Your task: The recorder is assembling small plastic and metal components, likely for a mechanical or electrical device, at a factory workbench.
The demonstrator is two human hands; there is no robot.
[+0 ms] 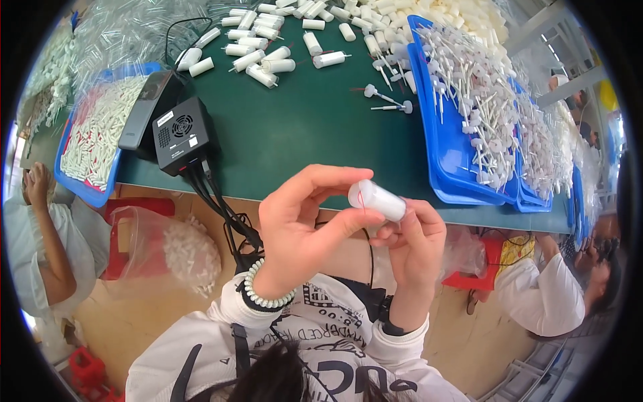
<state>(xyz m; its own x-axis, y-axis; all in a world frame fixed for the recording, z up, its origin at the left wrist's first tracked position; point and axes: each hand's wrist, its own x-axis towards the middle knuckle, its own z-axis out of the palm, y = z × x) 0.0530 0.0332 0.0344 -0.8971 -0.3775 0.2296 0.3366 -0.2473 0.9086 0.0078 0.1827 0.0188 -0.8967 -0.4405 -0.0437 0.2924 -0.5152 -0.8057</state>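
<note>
Between both my hands, in front of the table's near edge, is a white plastic cylinder [380,201] with a thin red string at its left end. My left hand [305,218] pinches that end between thumb and fingers. At the cylinder's other end, the thumb and fingers of my right hand [416,241] close around it. The cylinder lies tilted, its right end lower. Several similar white cylinders [279,65], some with red strings, lie scattered at the back of the green table [315,144].
Blue trays [439,167] of white stemmed plastic parts [479,100] stand at right. Left are a black box [184,137] with cables, a dark grey device [149,110] and a blue tray of small white sticks [100,130]. Other people [546,295] sit on both sides.
</note>
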